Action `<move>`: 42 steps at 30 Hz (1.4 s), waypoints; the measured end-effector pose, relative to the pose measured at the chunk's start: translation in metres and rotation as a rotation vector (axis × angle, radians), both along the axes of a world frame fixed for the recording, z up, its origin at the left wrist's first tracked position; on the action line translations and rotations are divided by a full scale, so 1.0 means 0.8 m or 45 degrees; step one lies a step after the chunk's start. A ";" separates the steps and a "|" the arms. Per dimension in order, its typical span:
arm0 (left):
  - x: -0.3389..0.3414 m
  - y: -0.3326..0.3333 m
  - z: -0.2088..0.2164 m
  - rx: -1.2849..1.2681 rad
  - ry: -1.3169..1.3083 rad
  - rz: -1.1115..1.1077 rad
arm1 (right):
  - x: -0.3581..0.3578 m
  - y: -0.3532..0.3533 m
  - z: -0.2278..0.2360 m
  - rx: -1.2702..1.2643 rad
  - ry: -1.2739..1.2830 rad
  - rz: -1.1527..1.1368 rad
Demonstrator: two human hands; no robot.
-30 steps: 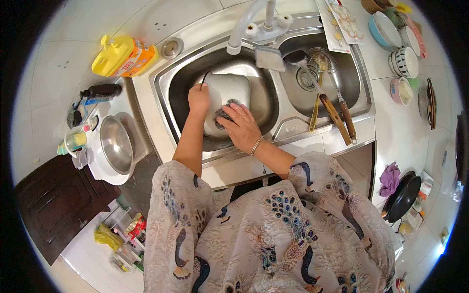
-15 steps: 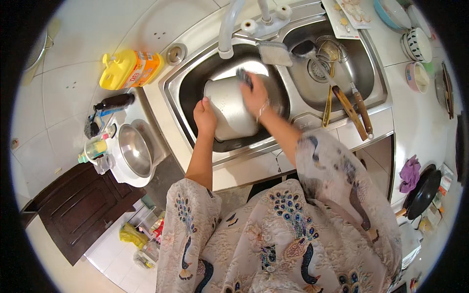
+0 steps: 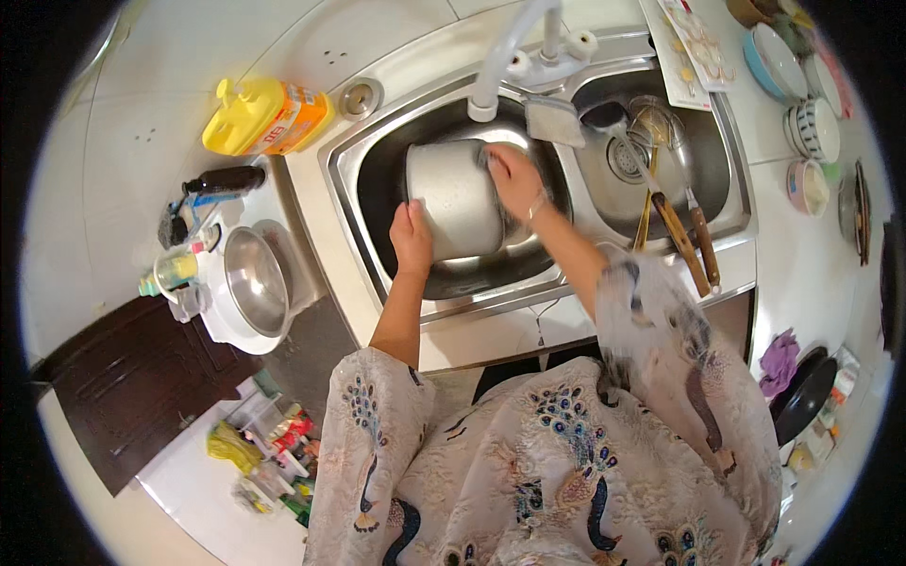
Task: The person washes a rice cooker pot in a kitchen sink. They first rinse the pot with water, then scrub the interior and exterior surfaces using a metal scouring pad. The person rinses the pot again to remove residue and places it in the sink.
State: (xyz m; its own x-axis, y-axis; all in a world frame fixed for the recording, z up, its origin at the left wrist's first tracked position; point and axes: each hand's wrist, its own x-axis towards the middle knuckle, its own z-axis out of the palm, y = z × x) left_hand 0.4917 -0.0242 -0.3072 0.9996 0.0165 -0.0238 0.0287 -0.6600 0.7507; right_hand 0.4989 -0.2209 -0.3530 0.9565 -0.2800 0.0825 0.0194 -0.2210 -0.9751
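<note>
A silver metal pot (image 3: 453,203) lies tilted in the left sink basin (image 3: 462,285), its side facing up. My left hand (image 3: 411,236) grips the pot's left edge, thumb along the outer wall and the other fingers mostly hidden. At the pot's upper right, my right hand (image 3: 517,184) is closed on a small dark grey scouring pad (image 3: 485,157), pressed to the metal. Above the basin hangs the white faucet (image 3: 483,106), with no water visible from it. A white-bristled brush (image 3: 555,123) rests on the divider, near my right hand.
In the right basin (image 3: 731,184) lie a spatula (image 3: 672,226), a wire strainer (image 3: 653,118) and other long-handled tools. A yellow detergent jug (image 3: 269,118) stands left of the sink. Below it is a steel bowl (image 3: 257,283). Bowls (image 3: 812,130) line the right counter.
The view has shifted, so the scene sits slightly lower and further right. My right hand has shifted a little along the pot with the scouring pad; my left hand keeps its hold.
</note>
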 end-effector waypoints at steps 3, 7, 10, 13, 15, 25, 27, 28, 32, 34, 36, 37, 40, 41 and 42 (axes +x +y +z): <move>-0.018 0.012 -0.011 -0.090 -0.027 -0.033 | -0.056 0.030 0.070 -0.617 -0.326 0.386; -0.013 0.026 -0.015 -0.018 -0.049 -0.051 | -0.004 0.043 0.077 -0.734 -0.238 0.644; -0.013 0.033 -0.027 -0.005 -0.141 -0.094 | 0.087 0.030 0.052 -0.229 0.293 0.379; 0.000 0.039 -0.018 -0.053 -0.005 -0.125 | 0.100 0.032 0.024 -0.385 -0.132 0.606; 0.006 0.040 -0.022 -0.124 -0.011 -0.161 | 0.042 0.055 0.047 -0.602 -0.365 0.527; 0.013 0.046 -0.018 -0.143 -0.082 -0.249 | 0.131 0.033 0.029 -0.411 0.279 0.547; 0.011 0.046 -0.024 -0.175 -0.083 -0.237 | 0.119 0.040 0.028 -0.512 0.072 0.506; 0.010 0.045 -0.027 -0.193 -0.086 -0.226 | 0.093 0.053 0.031 -0.593 -0.116 0.410; 0.009 0.045 -0.023 -0.278 -0.002 -0.200 | 0.010 0.086 0.084 -0.692 -0.464 0.562; 0.021 0.042 -0.006 -0.232 -0.060 -0.254 | 0.017 0.086 0.079 -0.719 -0.364 0.522; 0.031 0.048 -0.013 -0.157 -0.074 -0.286 | 0.060 0.071 0.067 -0.686 -0.136 0.462; 0.026 0.048 -0.011 -0.164 -0.056 -0.280 | 0.078 0.065 0.059 -0.668 -0.092 0.256; 0.023 0.046 -0.011 -0.255 0.083 -0.256 | 0.083 0.057 0.045 -0.716 -0.203 0.362; 0.024 0.046 -0.013 -0.282 0.049 -0.271 | 0.057 0.064 0.057 -0.736 -0.315 0.400; 0.025 0.041 -0.004 -0.308 0.017 -0.287 | 0.031 0.070 0.068 -0.754 -0.424 0.438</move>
